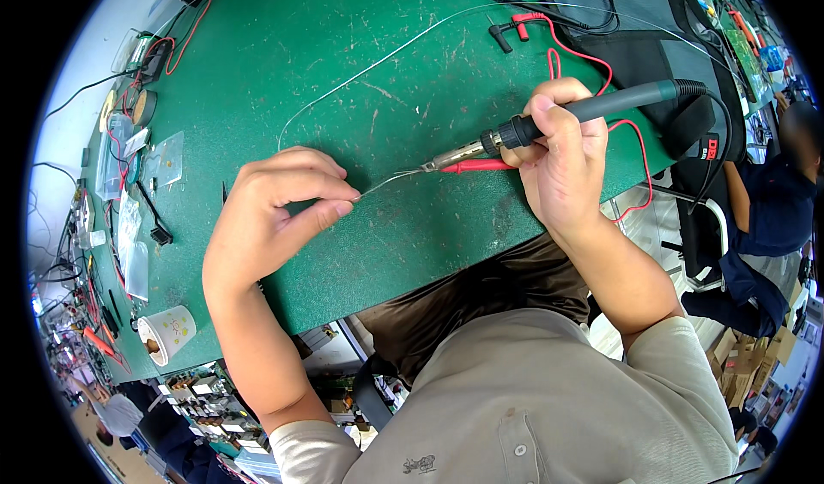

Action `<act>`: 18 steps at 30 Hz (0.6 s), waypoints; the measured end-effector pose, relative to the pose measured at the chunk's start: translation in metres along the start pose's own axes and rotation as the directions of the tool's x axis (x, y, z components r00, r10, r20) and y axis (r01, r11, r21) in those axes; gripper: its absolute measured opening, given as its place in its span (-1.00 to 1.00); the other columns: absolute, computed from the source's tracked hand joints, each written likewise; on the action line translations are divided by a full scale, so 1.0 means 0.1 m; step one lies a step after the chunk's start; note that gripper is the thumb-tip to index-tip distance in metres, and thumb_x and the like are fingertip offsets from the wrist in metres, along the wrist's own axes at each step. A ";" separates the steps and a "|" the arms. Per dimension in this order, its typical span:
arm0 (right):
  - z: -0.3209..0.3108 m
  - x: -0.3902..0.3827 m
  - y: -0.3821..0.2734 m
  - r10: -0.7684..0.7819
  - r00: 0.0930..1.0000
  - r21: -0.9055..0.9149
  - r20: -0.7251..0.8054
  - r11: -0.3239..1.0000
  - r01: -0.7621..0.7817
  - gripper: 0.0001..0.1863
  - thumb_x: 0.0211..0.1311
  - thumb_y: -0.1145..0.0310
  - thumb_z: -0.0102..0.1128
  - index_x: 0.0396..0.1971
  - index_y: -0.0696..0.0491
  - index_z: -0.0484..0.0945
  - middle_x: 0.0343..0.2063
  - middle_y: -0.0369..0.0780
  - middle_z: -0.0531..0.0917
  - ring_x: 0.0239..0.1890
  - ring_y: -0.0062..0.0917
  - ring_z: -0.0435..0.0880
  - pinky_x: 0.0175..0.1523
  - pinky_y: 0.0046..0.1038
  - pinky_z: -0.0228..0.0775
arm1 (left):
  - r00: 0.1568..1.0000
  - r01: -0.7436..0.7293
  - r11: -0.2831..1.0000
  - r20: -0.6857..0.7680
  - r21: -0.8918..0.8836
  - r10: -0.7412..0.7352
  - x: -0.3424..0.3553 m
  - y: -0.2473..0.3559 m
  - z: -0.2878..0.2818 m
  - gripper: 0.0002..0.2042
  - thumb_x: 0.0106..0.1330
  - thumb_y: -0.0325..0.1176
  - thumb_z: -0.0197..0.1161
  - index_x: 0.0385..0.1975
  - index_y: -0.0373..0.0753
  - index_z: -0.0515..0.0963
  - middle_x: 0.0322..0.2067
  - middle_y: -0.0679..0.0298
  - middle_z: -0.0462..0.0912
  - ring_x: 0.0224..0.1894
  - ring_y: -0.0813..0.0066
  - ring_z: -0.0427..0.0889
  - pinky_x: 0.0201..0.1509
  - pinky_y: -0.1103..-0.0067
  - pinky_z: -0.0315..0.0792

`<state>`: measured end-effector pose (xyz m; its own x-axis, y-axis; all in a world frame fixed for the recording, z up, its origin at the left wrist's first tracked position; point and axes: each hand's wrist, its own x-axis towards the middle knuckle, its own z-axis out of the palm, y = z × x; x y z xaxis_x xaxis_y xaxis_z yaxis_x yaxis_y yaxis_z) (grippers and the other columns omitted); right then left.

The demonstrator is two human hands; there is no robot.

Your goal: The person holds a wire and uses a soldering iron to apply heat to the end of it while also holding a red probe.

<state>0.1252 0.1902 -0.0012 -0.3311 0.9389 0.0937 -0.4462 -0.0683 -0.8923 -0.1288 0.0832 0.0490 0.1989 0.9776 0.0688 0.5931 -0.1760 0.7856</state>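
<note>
My right hand grips a soldering iron by its dark grey handle, its metal end pointing left over the table. Thumb and fingers of my left hand pinch a thin silvery solder wire. The wire runs from the fingertips to the iron's tip and appears to touch it. A long strand of similar wire arcs from behind my left hand across the table to the upper right. Just below the iron's metal end is a red test probe, partly hidden by my right hand.
The green table carries black and red test leads and a dark grey bag at the far right. Leftward lie plastic bags, cables and a paper cup. Another person sits at right.
</note>
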 end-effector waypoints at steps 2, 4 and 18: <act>0.00 0.00 0.00 0.001 1.000 -0.003 0.002 1.000 -0.001 -0.89 0.35 0.43 0.02 -0.39 0.09 0.37 -0.59 -0.32 0.34 -0.70 -0.68 0.21 -0.56 -0.50 0.17 | 1.000 -0.001 1.000 0.002 -0.003 0.001 0.00 -0.01 0.00 -0.86 0.00 -0.60 0.38 -0.41 -0.34 0.66 -0.43 0.15 0.65 -0.23 0.24 0.62 -0.16 0.44 0.48; 0.00 0.00 0.00 0.000 1.000 -0.006 0.002 1.000 0.000 -0.89 0.35 0.42 0.02 -0.40 0.09 0.37 -0.59 -0.32 0.34 -0.69 -0.68 0.21 -0.56 -0.50 0.17 | 1.000 -0.005 1.000 0.004 0.001 0.005 0.00 -0.01 0.00 -0.86 0.00 -0.60 0.37 -0.41 -0.34 0.66 -0.43 0.15 0.65 -0.23 0.24 0.62 -0.16 0.45 0.48; 0.00 0.00 0.00 0.003 1.000 -0.003 0.008 1.000 -0.003 -0.90 0.34 0.43 0.01 -0.40 0.08 0.37 -0.59 -0.33 0.34 -0.69 -0.68 0.21 -0.56 -0.50 0.16 | 1.000 -0.011 1.000 0.001 0.018 0.011 0.01 -0.01 0.01 -0.86 0.00 -0.61 0.37 -0.40 -0.34 0.66 -0.44 0.15 0.64 -0.24 0.24 0.62 -0.15 0.44 0.47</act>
<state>0.1252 0.1905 -0.0013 -0.3390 0.9360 0.0947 -0.4429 -0.0700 -0.8938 -0.1279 0.0841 0.0478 0.2068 0.9754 0.0768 0.6044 -0.1890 0.7739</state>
